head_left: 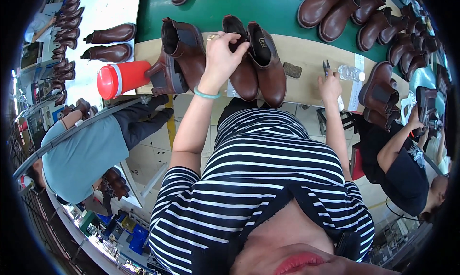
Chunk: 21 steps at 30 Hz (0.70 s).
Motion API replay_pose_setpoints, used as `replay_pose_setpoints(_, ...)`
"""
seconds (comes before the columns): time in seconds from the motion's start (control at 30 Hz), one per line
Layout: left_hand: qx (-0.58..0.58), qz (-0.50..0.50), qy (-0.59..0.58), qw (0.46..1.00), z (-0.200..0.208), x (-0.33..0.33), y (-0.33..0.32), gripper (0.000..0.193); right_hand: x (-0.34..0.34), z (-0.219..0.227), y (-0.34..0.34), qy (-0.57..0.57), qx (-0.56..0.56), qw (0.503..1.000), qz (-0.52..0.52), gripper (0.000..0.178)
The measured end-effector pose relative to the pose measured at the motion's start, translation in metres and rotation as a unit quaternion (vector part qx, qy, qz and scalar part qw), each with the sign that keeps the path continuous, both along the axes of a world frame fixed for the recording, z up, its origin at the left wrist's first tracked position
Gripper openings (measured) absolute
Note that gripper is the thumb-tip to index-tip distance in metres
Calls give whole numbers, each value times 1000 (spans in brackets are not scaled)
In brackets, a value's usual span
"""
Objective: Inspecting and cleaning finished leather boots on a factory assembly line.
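Observation:
A pair of brown ankle boots stands upright before me, the left boot (244,78) beside the right boot (271,81). My left hand (223,58), with a green bangle on its wrist, is over the left boot's opening. Its thumb and forefinger curl toward each other; I cannot make out anything between them. Farther right, my right hand (330,89) is closed round small scissors (327,67), whose pointed dark blades stick out past the fingers. A clear plastic bottle (349,73) lies just beyond that hand. Between the pair and the scissors lies a brown block (292,70).
More brown boots (188,50) stand left of the pair, by a red jug (122,78). Other boots (330,11) fill the green table (268,9) at the far right. One co-worker (86,155) bends at the left; another (397,165) handles a boot at the right.

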<state>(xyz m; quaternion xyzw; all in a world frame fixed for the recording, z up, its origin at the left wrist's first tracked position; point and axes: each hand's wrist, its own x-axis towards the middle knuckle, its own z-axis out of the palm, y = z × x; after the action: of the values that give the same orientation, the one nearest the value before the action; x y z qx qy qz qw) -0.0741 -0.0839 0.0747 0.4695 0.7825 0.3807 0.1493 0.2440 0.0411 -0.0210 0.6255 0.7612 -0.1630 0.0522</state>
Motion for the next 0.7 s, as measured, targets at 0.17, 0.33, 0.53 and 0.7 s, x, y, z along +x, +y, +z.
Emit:
replay_pose_setpoints(0.17,-167,29,-9,985,-5,14,8,26,24,-40,-2,-58,71,996,-17,47)
replay_pose_setpoints(0.33,-132,96,-43,986,-19,18,3,25,44,-46,6,133,-20,989,-57,42)
replay_pose_setpoints(0.53,-83,140,-60,985,-20,30,2,20,0,25,12,583,-341,706,-215,37)
replay_pose_setpoints(0.7,-62,135,-30,988,-25,33,0,22,-60,73,27,599,-383,701,58,31)
